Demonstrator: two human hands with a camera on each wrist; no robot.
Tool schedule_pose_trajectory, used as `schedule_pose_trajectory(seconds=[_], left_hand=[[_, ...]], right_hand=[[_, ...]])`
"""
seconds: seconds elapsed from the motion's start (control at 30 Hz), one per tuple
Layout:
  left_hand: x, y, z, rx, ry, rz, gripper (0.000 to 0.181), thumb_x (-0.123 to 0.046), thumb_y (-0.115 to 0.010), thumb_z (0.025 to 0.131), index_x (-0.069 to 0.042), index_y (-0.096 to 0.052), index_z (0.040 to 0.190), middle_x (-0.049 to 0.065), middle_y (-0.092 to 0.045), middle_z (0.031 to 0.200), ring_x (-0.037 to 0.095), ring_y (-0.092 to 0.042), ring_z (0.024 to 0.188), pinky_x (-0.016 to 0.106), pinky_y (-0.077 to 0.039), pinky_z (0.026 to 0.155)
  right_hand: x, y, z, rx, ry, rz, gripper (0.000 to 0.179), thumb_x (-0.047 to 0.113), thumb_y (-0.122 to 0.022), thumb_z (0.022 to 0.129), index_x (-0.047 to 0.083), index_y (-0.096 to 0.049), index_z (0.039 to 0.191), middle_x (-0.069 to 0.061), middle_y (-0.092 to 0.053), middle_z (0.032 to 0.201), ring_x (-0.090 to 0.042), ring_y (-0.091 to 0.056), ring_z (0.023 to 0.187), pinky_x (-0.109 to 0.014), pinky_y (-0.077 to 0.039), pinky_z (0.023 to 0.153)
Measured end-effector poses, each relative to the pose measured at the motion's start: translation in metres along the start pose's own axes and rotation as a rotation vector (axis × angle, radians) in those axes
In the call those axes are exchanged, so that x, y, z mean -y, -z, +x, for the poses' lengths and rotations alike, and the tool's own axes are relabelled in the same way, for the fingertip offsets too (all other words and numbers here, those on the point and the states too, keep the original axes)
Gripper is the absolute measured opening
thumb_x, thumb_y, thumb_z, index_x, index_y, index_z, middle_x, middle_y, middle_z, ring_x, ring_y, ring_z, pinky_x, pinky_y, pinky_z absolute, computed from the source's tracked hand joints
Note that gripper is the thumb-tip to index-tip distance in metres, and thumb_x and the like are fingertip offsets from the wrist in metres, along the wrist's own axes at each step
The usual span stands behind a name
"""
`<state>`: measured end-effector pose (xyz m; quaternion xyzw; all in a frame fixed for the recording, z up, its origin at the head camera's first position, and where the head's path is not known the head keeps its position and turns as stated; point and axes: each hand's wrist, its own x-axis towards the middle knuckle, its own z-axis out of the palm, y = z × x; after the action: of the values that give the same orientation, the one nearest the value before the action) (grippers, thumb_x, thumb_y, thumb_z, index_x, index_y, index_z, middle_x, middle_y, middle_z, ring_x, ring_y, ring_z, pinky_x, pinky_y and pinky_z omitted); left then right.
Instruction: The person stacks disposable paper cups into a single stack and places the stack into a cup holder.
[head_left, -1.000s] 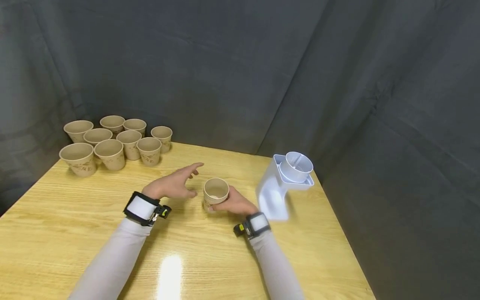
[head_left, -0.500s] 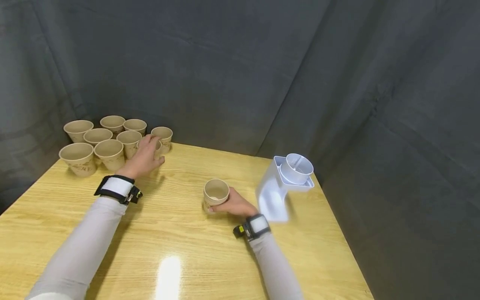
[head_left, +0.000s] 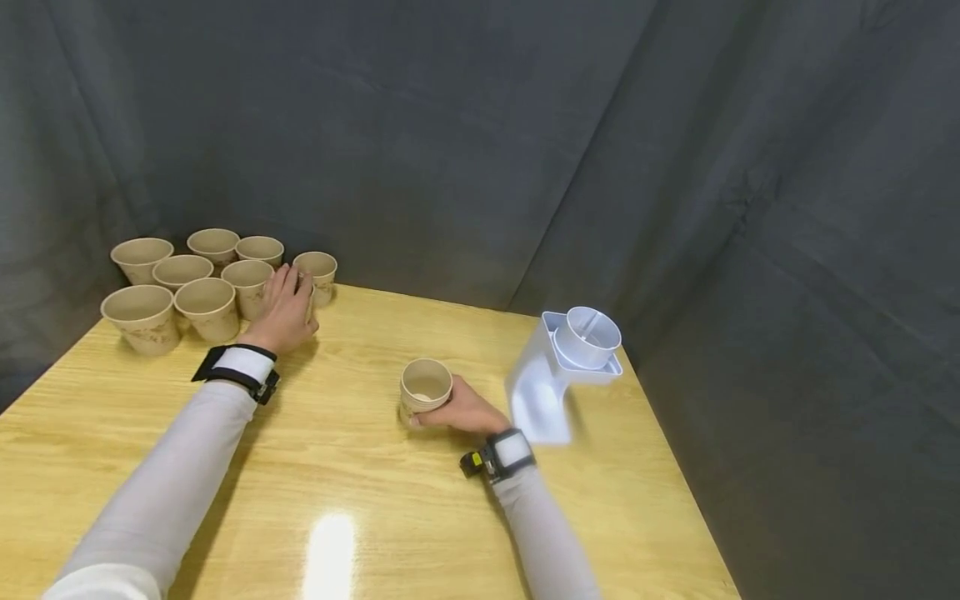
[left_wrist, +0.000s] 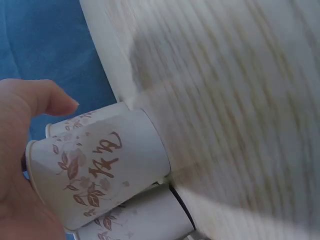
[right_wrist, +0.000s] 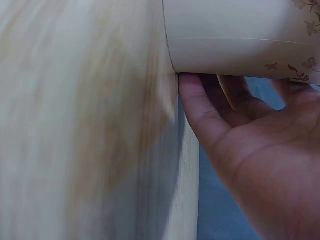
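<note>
In the head view my left hand (head_left: 282,317) is over the front right paper cup (left_wrist: 95,167) of a group of upright tan cups. The left wrist view shows its thumb standing apart from that cup's printed wall and the palm beside the rim; the other fingers are hidden. My right hand (head_left: 467,407) holds a small nested stack of paper cups (head_left: 426,379) upright at mid-table. In the right wrist view its fingers (right_wrist: 200,102) curve along the cup's (right_wrist: 235,40) side near the tabletop.
Several more cups (head_left: 141,307) stand close together at the back left, one (head_left: 317,265) just right of my left hand. A white plastic stand with a round holder (head_left: 588,337) is on the right. Dark curtains (head_left: 420,150) border the wooden table (head_left: 390,517).
My left hand has moved from beside the held stack to the back left, over the front right cup. The right hand keeps its hold on the stack. The view has shifted slightly.
</note>
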<state>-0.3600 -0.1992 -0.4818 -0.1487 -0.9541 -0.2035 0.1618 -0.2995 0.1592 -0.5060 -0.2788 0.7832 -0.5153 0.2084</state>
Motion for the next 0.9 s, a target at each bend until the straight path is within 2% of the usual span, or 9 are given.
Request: schedule_pose_trajectory(seconds=[0.13, 0.27, 0.53, 0.67, 0.9], left_hand=[[-0.004, 0.0, -0.002, -0.03, 0.013, 0.0, 0.077, -0.004, -0.07, 0.08, 0.02, -0.034, 0.144, 0.046, -0.028, 0.144, 0.061, -0.018, 0.14, 0.068, -0.009, 0.118], [-0.007, -0.003, -0.004, -0.034, 0.02, 0.0, 0.071, -0.004, -0.067, 0.083, 0.018, -0.036, 0.143, 0.044, -0.03, 0.141, 0.062, -0.021, 0.136, 0.07, -0.01, 0.116], [-0.013, -0.009, -0.01, -0.085, -0.016, 0.035, 0.062, -0.005, -0.067, 0.082, 0.014, -0.045, 0.137, 0.041, -0.039, 0.137, 0.06, -0.028, 0.131, 0.07, -0.017, 0.111], [-0.018, -0.012, -0.014, -0.089, -0.022, 0.049, 0.058, -0.006, -0.069, 0.083, 0.011, -0.048, 0.135, 0.038, -0.042, 0.136, 0.059, -0.032, 0.129, 0.069, -0.02, 0.11], [-0.026, -0.014, -0.015, -0.106, 0.0, -0.01, 0.051, -0.006, -0.067, 0.085, 0.006, -0.053, 0.133, 0.032, -0.045, 0.136, 0.056, -0.033, 0.129, 0.073, -0.024, 0.106]], right_hand=[[0.001, 0.0, 0.001, -0.009, 0.005, -0.008, 0.076, 0.006, -0.086, 0.076, 0.012, -0.051, 0.143, -0.008, -0.062, 0.135, -0.021, -0.058, 0.124, -0.043, -0.042, 0.111], [0.0, 0.002, 0.002, -0.011, 0.007, -0.017, 0.075, 0.008, -0.087, 0.077, 0.013, -0.052, 0.143, -0.006, -0.062, 0.135, -0.02, -0.058, 0.123, -0.042, -0.042, 0.111], [-0.003, 0.002, 0.003, -0.018, 0.001, -0.015, 0.076, 0.009, -0.087, 0.076, 0.015, -0.052, 0.143, -0.003, -0.062, 0.134, -0.018, -0.059, 0.123, -0.043, -0.043, 0.11], [-0.005, 0.002, 0.003, -0.018, -0.001, -0.021, 0.074, 0.011, -0.087, 0.077, 0.015, -0.054, 0.142, -0.002, -0.063, 0.132, -0.017, -0.059, 0.121, -0.042, -0.043, 0.11], [-0.005, 0.003, 0.004, -0.019, -0.001, -0.018, 0.073, 0.01, -0.087, 0.076, 0.016, -0.054, 0.141, -0.001, -0.063, 0.132, -0.015, -0.059, 0.121, -0.041, -0.043, 0.109]])
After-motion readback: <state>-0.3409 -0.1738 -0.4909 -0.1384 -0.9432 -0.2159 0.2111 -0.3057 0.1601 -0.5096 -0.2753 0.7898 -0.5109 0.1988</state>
